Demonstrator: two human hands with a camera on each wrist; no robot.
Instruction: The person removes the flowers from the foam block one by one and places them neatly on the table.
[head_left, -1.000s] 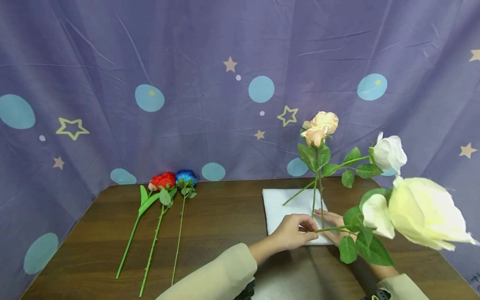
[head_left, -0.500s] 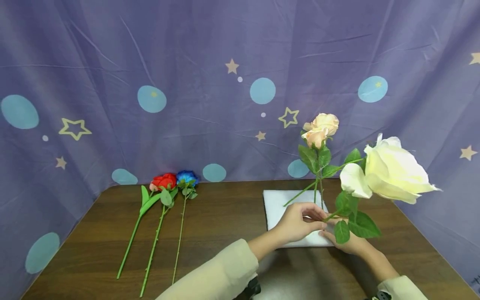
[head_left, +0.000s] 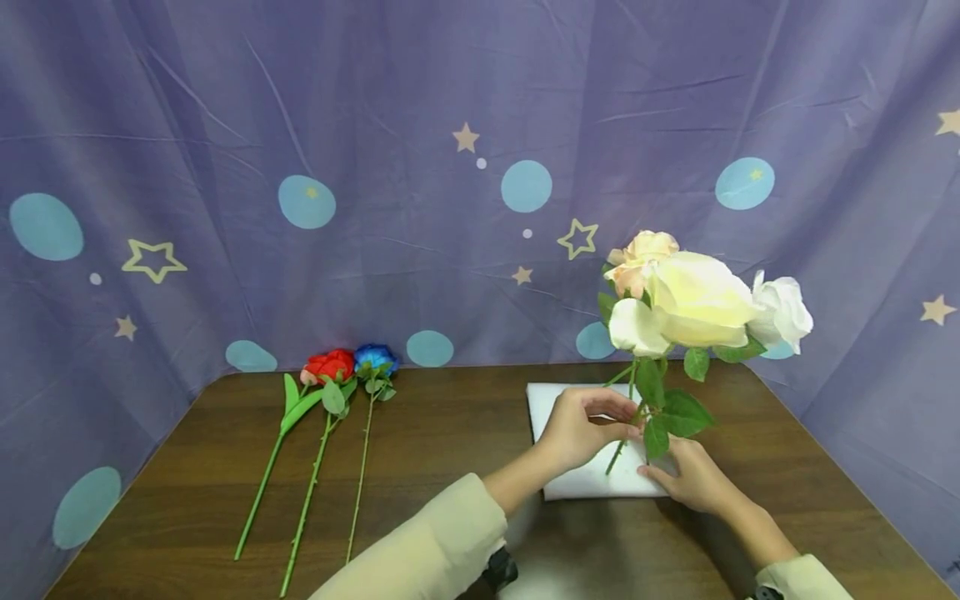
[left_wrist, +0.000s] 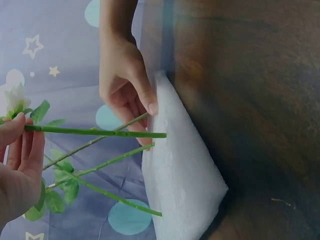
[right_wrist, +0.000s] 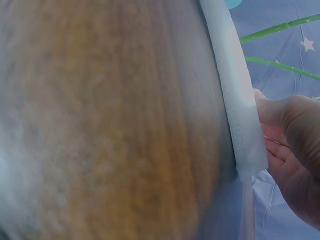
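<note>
My left hand [head_left: 581, 429] pinches the green stem [left_wrist: 75, 130] of a large pale yellow rose [head_left: 693, 300]. The rose stands tilted, its stem's lower tip over the white foam block [head_left: 551, 408]; whether tip and foam touch, I cannot tell. At the block's right side is my right hand [head_left: 693, 479], thumb at the foam edge, fingers relaxed and partly hidden by leaves. A peach rose [head_left: 641, 250] and a white rose [head_left: 783, 312] stand behind the yellow one. In the left wrist view, their stems reach the foam [left_wrist: 185, 175].
On the left of the brown wooden table [head_left: 442, 467] lie a red rose [head_left: 333, 364], a blue rose [head_left: 375, 357] and a pink flower [head_left: 308, 377] with broad leaves, stems toward me. A purple curtain [head_left: 390, 275] hangs behind.
The yellow rose has swung up and left, from nearly lying sideways to more upright, and now overlaps the peach rose. My right hand has drawn back from the stems to the foam's right side.
</note>
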